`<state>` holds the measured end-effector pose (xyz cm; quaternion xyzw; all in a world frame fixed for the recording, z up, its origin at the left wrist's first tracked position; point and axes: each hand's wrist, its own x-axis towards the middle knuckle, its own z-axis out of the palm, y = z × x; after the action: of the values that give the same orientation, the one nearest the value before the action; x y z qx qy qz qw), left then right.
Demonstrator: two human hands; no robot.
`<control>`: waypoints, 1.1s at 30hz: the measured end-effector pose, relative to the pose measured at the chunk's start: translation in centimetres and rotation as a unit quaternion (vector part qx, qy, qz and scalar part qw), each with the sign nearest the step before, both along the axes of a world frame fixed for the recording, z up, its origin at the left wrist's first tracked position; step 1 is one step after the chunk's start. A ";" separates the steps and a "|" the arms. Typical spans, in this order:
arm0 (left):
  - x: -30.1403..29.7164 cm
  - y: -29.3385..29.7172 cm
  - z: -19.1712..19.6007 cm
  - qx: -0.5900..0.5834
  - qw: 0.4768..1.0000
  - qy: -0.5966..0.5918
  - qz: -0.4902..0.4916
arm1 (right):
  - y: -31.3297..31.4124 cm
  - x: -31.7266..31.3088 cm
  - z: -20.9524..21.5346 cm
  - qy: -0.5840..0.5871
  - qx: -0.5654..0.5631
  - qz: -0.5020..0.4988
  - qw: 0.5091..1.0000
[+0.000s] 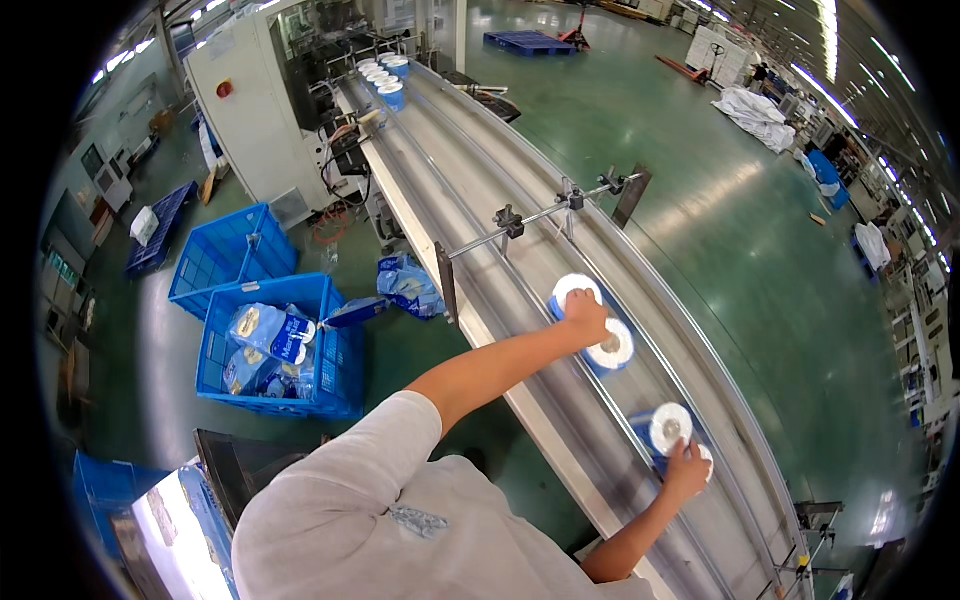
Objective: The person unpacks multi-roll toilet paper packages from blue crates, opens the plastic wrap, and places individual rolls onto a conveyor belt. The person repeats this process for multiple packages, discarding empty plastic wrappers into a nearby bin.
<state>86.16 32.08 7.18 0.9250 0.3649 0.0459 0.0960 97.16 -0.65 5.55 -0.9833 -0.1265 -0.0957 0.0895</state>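
Two blue-and-white packs of paper rolls lie on the conveyor belt (530, 270) in front of me. My left hand (587, 318) reaches across the belt and grips the farther pack (616, 350), fingers bent over its top between the round white roll ends. Lower right, my right hand (686, 471) is closed on the nearer pack (670, 428), its fingers at the near roll. Part of that roll is hidden behind the hand. The packs sit apart from each other, between the belt's metal guide rails.
Several more roll packs (390, 95) stand at the belt's far end by a pale machine cabinet (240, 95). A crossbar with clamps (510, 222) spans the belt. On the left floor are blue crates (285, 405), one holding wrapped packs, and a blue plastic heap (410, 287).
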 end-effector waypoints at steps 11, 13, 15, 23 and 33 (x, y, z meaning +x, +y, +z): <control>-29.3 -2.5 -3.4 0.014 0.952 -0.305 -0.031 | 12.7 -13.3 0.3 -0.008 0.251 0.453 0.856; -38.7 -5.1 -4.4 0.018 0.959 -0.275 0.073 | 14.7 -17.3 -0.1 0.029 0.268 0.531 0.803; -48.4 -7.1 -5.2 0.066 0.941 -0.253 0.215 | 17.7 -21.5 1.1 0.077 0.271 0.606 0.744; -82.6 -19.3 -6.5 0.230 0.622 -0.048 0.746 | 30.4 -42.4 2.8 0.182 0.216 0.765 0.579; -94.6 -46.0 -24.1 -0.360 0.399 0.080 0.840 | 40.3 -66.9 -9.0 0.333 0.029 0.856 0.394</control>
<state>-8.42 -13.90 -16.88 0.0320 0.9464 -0.1058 0.3034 30.22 39.62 -3.48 -0.3080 -0.8592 0.3626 0.1881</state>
